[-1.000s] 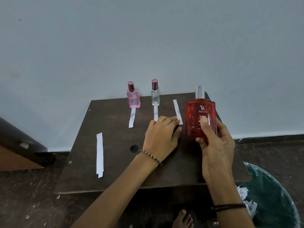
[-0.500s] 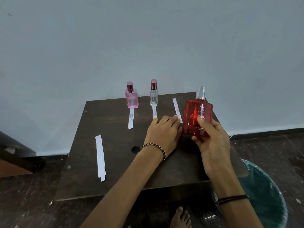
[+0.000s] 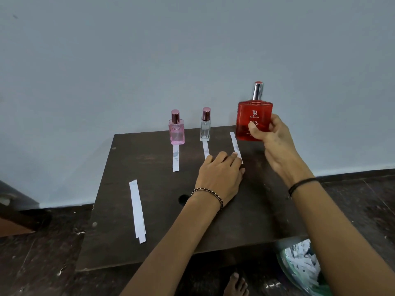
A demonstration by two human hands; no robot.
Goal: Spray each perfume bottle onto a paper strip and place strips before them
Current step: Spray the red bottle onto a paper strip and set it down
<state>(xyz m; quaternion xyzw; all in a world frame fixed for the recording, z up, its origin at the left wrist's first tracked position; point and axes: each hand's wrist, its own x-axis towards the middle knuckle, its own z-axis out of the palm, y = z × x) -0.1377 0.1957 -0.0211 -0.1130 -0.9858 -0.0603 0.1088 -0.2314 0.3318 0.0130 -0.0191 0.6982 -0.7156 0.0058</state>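
My right hand point(image 3: 275, 144) grips a large red perfume bottle point(image 3: 253, 118) with a silver sprayer, upright at the table's far right corner. My left hand point(image 3: 220, 178) lies flat on the table, fingertips pressing the near end of a paper strip point(image 3: 235, 144) that lies before the red bottle. A pink bottle point(image 3: 176, 130) stands at the back with a stained strip point(image 3: 175, 158) before it. Beside it a small clear bottle point(image 3: 205, 127) has its own strip point(image 3: 205, 150), partly under my left fingers.
A small stack of unused paper strips point(image 3: 137, 210) lies at the left of the dark wooden table point(image 3: 154, 242). A bin point(image 3: 303, 268) with paper scraps stands at the table's near right corner. A bare foot point(image 3: 236, 285) shows below the table's front edge.
My right hand has carried the red bottle farther back toward the table's far right corner and set it upright. My left hand has stayed flat on the strip.
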